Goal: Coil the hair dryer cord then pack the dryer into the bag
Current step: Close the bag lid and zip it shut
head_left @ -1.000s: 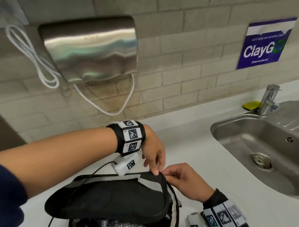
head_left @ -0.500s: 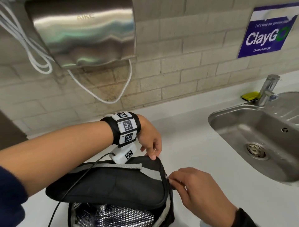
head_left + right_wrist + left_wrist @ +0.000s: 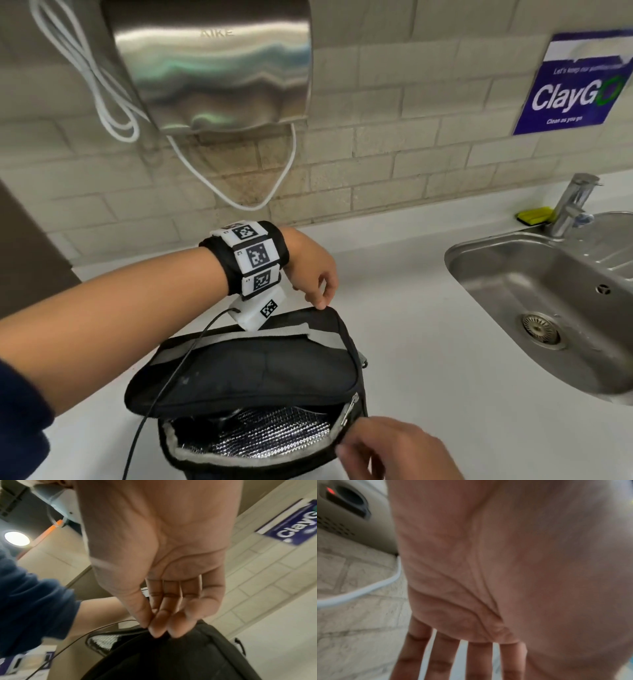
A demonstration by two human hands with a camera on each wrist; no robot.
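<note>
Touching the far edge of the flap [image 3: 246, 373] with the left hand [image 3: 310, 270], fingers [image 3: 479, 660] straight and slightly spread, gripping nothing. Pinching the near right corner of the bag [image 3: 191, 459] rim with the right hand [image 3: 397, 448], thumb and forefinger pressed together on the black edge in the right wrist view, the other fingers curled alongside, just below the zip pull [image 3: 350, 409]. Standing on the white counter [image 3: 428, 342], left of the sink [image 3: 548, 291], with the flap raised and silver lining [image 3: 267, 435] showing. Cannot tell whether the dryer lies inside.

Against half a second ago: right hand drawn from the flap's far right corner down the side to the front corner; mouth gaping wider, more lining exposed; left hand kept at the flap's far edge.
</note>
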